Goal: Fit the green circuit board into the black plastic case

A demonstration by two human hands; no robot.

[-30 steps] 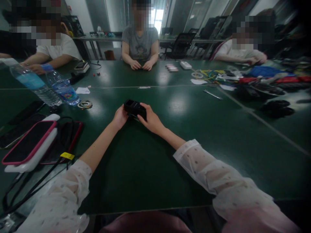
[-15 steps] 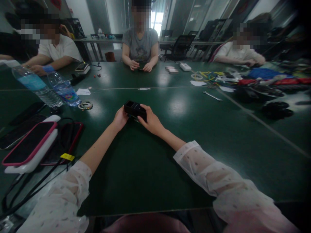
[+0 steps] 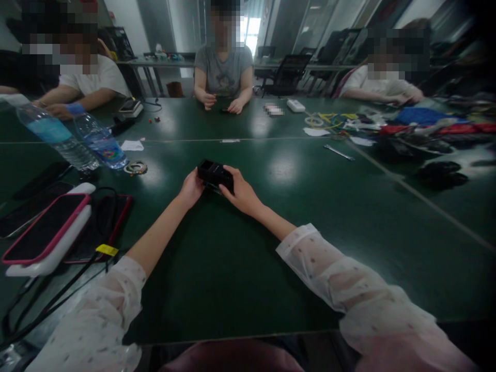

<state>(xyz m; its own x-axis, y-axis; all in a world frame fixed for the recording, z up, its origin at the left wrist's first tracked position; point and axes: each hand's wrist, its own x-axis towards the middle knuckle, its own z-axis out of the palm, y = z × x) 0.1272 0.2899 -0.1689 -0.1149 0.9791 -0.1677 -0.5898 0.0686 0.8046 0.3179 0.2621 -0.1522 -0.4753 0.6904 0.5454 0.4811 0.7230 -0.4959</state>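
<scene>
Both of my hands hold a black box-shaped device (image 3: 216, 173) with a small dark window and pale lettering, too small to read. It is low over the green table (image 3: 232, 268); whether it touches the top I cannot tell. My left hand (image 3: 192, 187) grips its left end, the fingers partly hidden behind it. My right hand (image 3: 239, 190) wraps round the right end, with the thumb along the near side and the fingers over the top. The underside of the device is mostly hidden.
To my left lie a pink-rimmed phone (image 3: 46, 227), black cables (image 3: 58, 305) and two water bottles (image 3: 98, 137). A coil of wire (image 3: 135, 168) sits beyond them. Rightward are a wrench (image 3: 338, 152) and piled cables (image 3: 329, 121). Three people sit around the table, one opposite (image 3: 223, 70).
My hands and the device stay practically still. Across the table, the facing person's hand on the left side of the view has lifted slightly and shifted left, away from a small dark object.
</scene>
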